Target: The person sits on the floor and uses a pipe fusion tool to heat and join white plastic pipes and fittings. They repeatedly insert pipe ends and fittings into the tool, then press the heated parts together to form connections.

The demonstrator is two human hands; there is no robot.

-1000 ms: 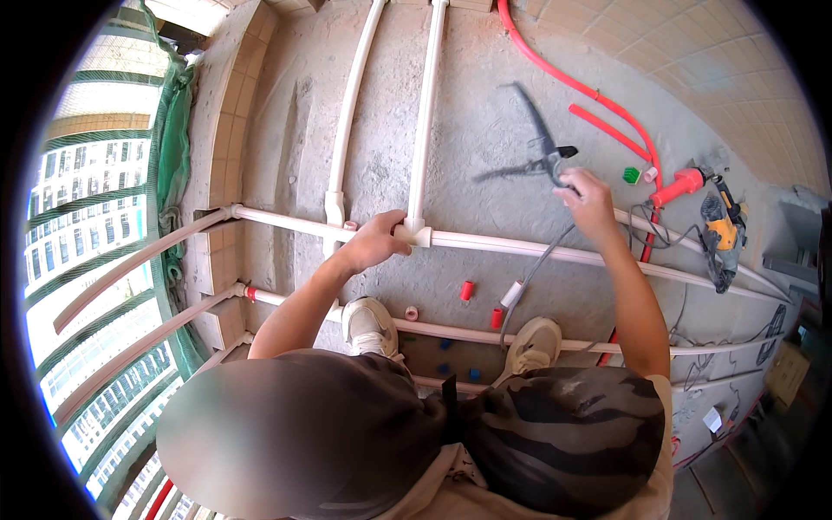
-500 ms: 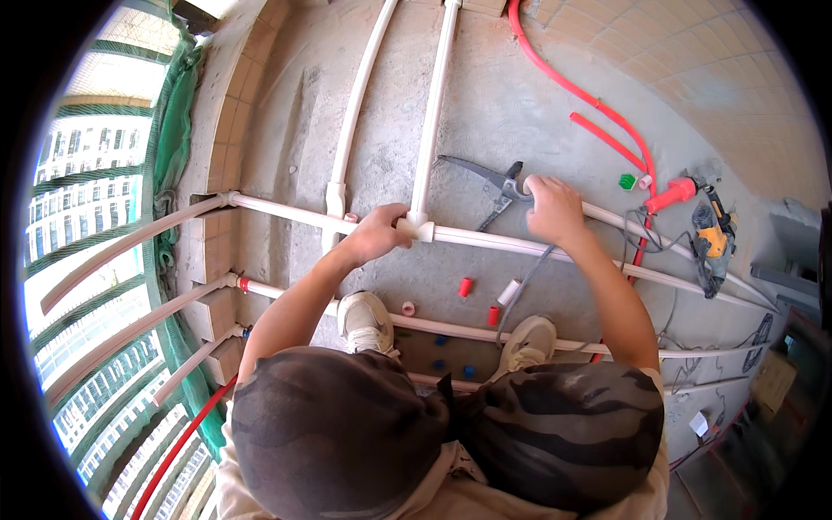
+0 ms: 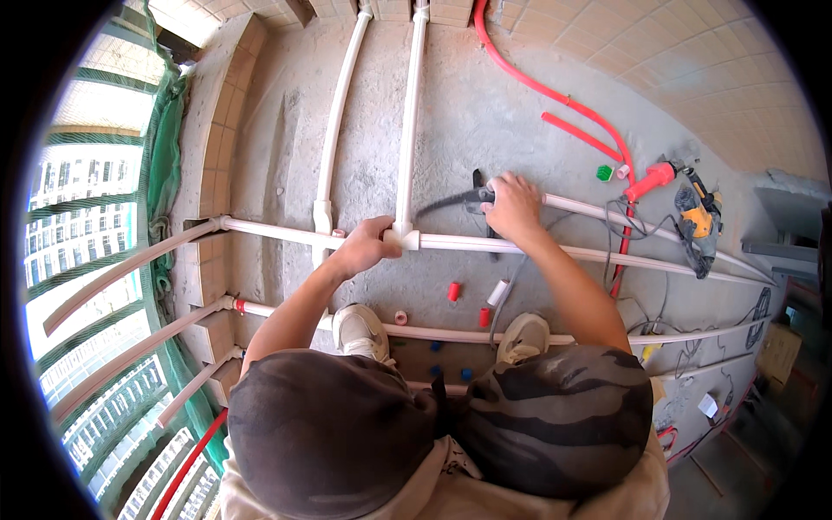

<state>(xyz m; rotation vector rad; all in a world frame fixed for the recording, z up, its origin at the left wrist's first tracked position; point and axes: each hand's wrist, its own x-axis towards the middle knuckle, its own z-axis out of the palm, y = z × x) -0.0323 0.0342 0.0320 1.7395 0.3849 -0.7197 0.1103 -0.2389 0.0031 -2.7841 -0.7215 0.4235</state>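
My left hand (image 3: 367, 247) is just left of the white tee fitting (image 3: 401, 236), its fingers curled in with the tips against the tee; how they sit underneath I cannot tell. To the right of the tee, my right hand (image 3: 513, 206) has its fingers bent round a dark two-armed tool (image 3: 451, 204). One arm of that tool points toward the tee; the other shows on both sides of the white pipe (image 3: 459, 243) that runs right from the tee, seemingly passing beneath it. Nearer me than the tee, and to its right, lie two red sleeves (image 3: 454, 291) and a white sleeve (image 3: 498, 293). Far right of the tee rest a red tool (image 3: 652, 180) and a yellow-and-dark tool (image 3: 696, 220).
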